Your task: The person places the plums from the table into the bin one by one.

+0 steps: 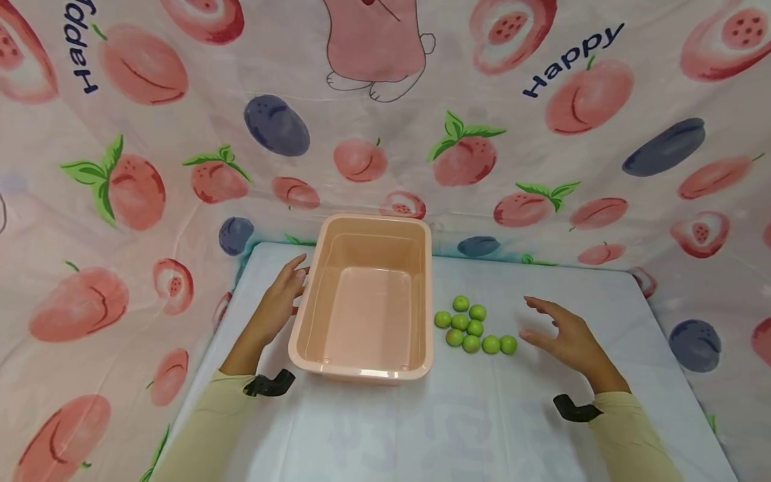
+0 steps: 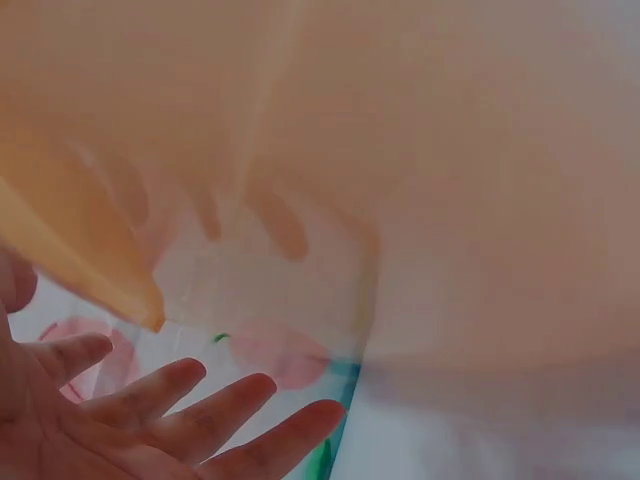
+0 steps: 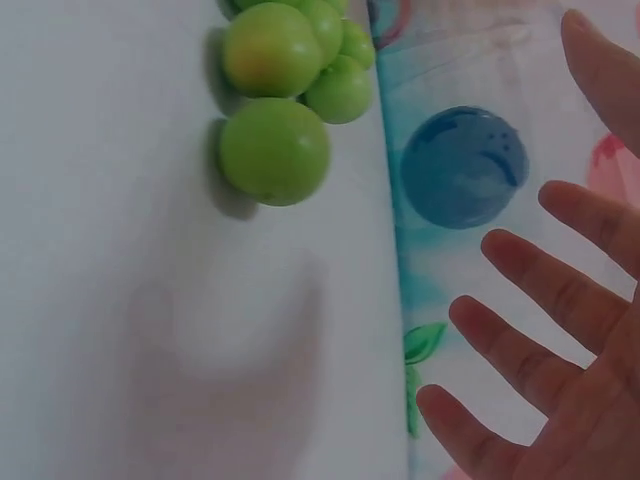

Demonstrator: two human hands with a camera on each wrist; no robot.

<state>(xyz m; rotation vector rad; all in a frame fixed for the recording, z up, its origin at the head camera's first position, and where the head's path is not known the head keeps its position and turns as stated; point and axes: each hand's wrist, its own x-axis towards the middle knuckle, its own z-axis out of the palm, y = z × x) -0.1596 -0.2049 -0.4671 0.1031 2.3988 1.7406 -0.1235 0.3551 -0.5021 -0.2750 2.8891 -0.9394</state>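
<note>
A peach-coloured plastic basin (image 1: 369,321) stands on the table with nothing in it. Along its left side is my left hand (image 1: 282,301), the fingertips partly hidden by the rim. In the left wrist view the fingers of that hand (image 2: 170,420) are spread below the basin's wall (image 2: 480,200); contact is hard to judge. Several small round green fruits (image 1: 460,322) lie grouped right of the basin, some touching. To the right of them my right hand (image 1: 569,338) hovers, holding nothing. The right wrist view shows its fingers spread, apart from the nearest green fruit (image 3: 275,152).
The table (image 1: 482,422) has a white cover. Its far edge meets a hanging cloth (image 1: 385,120) printed with peaches and dark blue fruit, which also runs down both sides. A black strap piece (image 1: 271,383) sits at the left cuff, another (image 1: 576,409) at the right.
</note>
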